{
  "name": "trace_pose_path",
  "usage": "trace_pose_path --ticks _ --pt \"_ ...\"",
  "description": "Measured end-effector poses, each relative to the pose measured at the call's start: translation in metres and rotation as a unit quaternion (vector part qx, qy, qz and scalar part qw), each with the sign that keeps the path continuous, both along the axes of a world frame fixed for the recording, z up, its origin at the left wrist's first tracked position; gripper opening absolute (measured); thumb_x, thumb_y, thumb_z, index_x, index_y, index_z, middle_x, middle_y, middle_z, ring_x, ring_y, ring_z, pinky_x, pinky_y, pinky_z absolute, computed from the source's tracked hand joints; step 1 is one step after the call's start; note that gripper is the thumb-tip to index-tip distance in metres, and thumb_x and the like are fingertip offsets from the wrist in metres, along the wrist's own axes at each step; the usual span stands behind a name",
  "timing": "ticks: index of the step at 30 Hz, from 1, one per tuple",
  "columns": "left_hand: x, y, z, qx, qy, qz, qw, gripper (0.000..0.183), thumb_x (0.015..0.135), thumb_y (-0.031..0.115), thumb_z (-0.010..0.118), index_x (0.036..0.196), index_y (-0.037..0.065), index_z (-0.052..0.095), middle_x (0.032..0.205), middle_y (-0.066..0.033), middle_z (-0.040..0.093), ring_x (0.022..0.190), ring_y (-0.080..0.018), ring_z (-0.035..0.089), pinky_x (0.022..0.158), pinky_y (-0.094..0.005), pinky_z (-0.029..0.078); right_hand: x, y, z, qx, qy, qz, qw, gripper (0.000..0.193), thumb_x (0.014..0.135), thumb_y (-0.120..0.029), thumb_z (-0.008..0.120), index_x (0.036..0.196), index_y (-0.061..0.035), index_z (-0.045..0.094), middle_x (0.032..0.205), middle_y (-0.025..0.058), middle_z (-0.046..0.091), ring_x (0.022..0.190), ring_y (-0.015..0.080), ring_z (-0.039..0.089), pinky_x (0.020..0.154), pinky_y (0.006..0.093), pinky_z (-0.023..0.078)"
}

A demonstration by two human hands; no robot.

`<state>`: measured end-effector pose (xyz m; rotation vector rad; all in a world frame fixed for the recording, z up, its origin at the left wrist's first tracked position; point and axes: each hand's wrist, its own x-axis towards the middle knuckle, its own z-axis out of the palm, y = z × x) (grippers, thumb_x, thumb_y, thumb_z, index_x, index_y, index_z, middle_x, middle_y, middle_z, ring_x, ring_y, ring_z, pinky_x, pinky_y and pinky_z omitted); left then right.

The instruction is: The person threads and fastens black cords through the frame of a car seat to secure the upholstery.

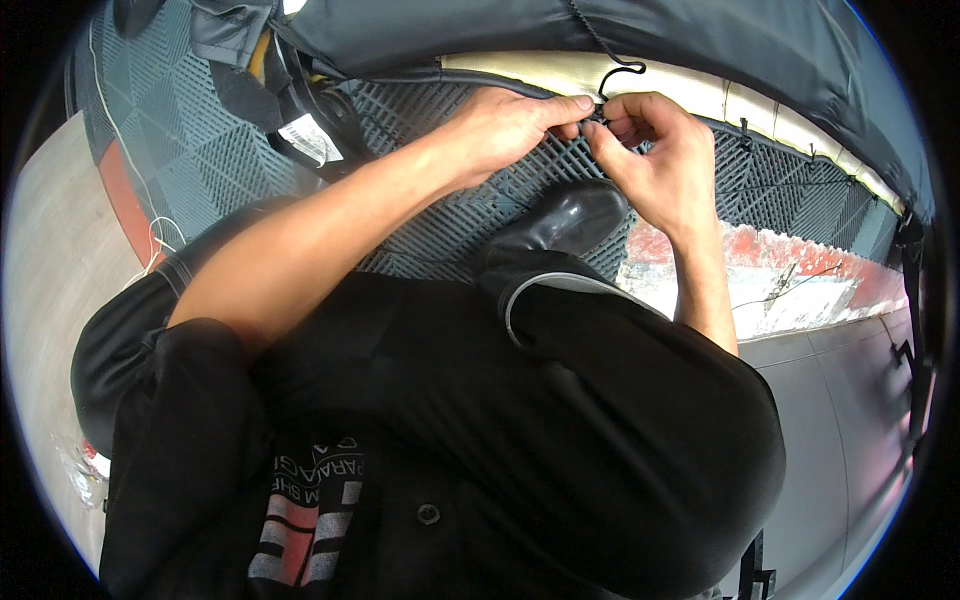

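A large padded dark-grey cover, seat-like in shape, curves across the top of the view over a cream foam-like layer. Along its lower edge runs a thin black edging. My left hand pinches that edging from the left, thumb stretched along it. Closed close beside it, my right hand works at the same spot with thumb and fingers bent together. A black wire hook on a dark cord hangs down to the fingertips. The small black piece between my fingers is mostly hidden.
Grey lattice floor tiles lie beneath, with my black shoe on them. Dark fabric pieces with a white label are at the upper left. A white cable runs down the left. Worn red-and-white flooring is at right.
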<state>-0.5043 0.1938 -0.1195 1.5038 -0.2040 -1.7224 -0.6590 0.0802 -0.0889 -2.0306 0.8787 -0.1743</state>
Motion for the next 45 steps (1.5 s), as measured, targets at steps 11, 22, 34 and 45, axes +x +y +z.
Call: trace_pose_path --ticks 11,22,34,45 --pt "0.000 -0.003 0.010 -0.010 0.031 -0.171 0.985 0.059 0.098 0.058 0.056 0.099 0.002 0.072 0.085 -0.0051 0.069 0.083 -0.0137 0.063 0.078 -0.0300 0.051 -0.020 -0.027 0.033 0.176 -0.342 -0.122 0.915 0.008 0.097 -0.007 0.059 0.096 0.0000 0.056 0.088 0.0089 0.061 0.070 0.0120 0.057 0.066 0.0255 0.049" --pt "0.049 -0.064 0.160 -0.301 -0.379 -0.241 0.841 0.018 0.092 0.017 0.070 0.097 0.000 0.070 0.084 -0.0066 0.069 0.078 -0.0157 0.064 0.075 -0.0318 0.052 -0.006 -0.037 0.098 0.091 -0.462 -0.007 0.882 0.020 0.103 -0.016 0.048 0.115 0.0006 0.048 0.086 0.0189 0.061 0.084 0.0299 0.063 0.090 0.0490 0.052" --pt "0.172 -0.091 0.157 -0.283 -0.660 -0.510 0.474 0.021 0.090 0.015 0.068 0.107 0.003 0.064 0.107 -0.0126 0.065 0.106 -0.0343 0.063 0.093 -0.0432 0.050 -0.036 -0.006 0.096 0.366 -0.412 -0.127 0.825 0.015 0.101 -0.016 0.057 0.104 -0.0031 0.050 0.077 0.0090 0.058 0.069 0.0151 0.056 0.067 0.0315 0.050" --pt "0.116 -0.115 0.170 -0.337 -0.202 -0.467 0.792 0.042 0.095 0.039 0.069 0.115 0.002 0.063 0.094 -0.0028 0.062 0.080 -0.0110 0.058 0.070 -0.0306 0.050 0.060 -0.044 0.137 -0.116 -0.317 0.037 0.941 0.011 0.087 -0.005 0.075 0.096 -0.0009 0.069 0.091 0.0017 0.061 0.079 0.0094 0.053 0.072 0.0252 0.044"
